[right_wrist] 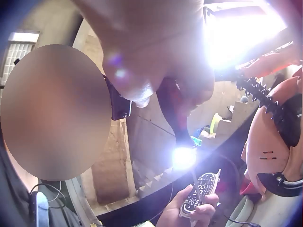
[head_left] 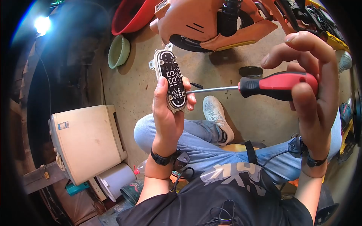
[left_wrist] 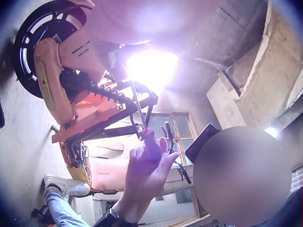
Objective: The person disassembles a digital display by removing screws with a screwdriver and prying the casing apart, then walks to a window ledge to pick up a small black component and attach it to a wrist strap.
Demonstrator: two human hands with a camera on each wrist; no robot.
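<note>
- Closest to the lens: right hand (head_left: pixel 313 94), curled round the red-and-black handle of a screwdriver (head_left: pixel 277 86), index finger lifted off the grip.
- Held level, shaft pointing across to the right edge of a display panel (head_left: pixel 171 79); tip meeting that edge beside the fingertips.
- Clasped upright in the left hand (head_left: pixel 167 113), out in front of the chest and above the knees: thumb on the dark digit face, fingers wrapped behind.
- Judged as work at a fastener or seam on the panel's side; calls for a steady panel and a tip kept seated, clear of the fingers next to it.
- Behind, on the concrete floor (head_left: pixel 233 113): orange scooter (head_left: pixel 203 22).
- Containers: green bowl (head_left: pixel 118 51) and red tub (head_left: pixel 132 17) by the scooter, white bucket (head_left: pixel 115 180) tipped beside a cream box (head_left: pixel 86 141); nothing discernible inside any of them.
</note>
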